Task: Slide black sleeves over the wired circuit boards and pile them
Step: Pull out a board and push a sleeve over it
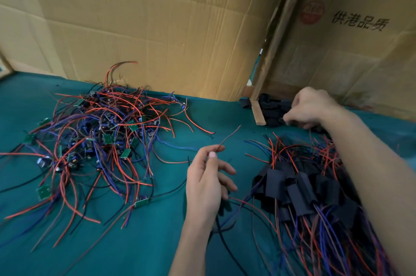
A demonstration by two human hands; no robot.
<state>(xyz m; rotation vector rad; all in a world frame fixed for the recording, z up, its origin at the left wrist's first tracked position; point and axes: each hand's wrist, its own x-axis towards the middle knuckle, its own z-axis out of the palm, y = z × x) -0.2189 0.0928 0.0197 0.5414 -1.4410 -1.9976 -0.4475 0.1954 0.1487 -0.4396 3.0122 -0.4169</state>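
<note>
Nearest me, my left forearm comes up from the bottom edge and the left hand [208, 182] stands upright over the green table cover [139, 242], thumb toward me. Thumb and forefinger are closed together on a thin red wire [228, 138] that rises up and to the right from the pinch; the other three fingers hang loosely spread below. More red, blue and black leads trail out from under the palm toward the near right, so I cannot tell whether a board sits in that hand.

Just right of it lies the pile of sleeved boards [315, 194]: black sleeves overlapping each other, wires fanning out of both ends. I can pick out roughly ten sleeves, but blur and overlap stop an exact count.

On the left, well apart from that pile, sits the heap of bare wired circuit boards [99, 138], a tangle of red, blue and black wire with small green boards showing through. I count about ten green boards in view; more may be buried.

My right arm stretches diagonally from the near right to the far right. The right hand [310, 107] is knuckles-up with its fingers curled down into the stock of loose black sleeves [273, 108] at the foot of the cardboard wall [157, 28]; whether the fingertips have closed on one I cannot tell. One wooden strip [258, 116] leans beside those sleeves.
</note>
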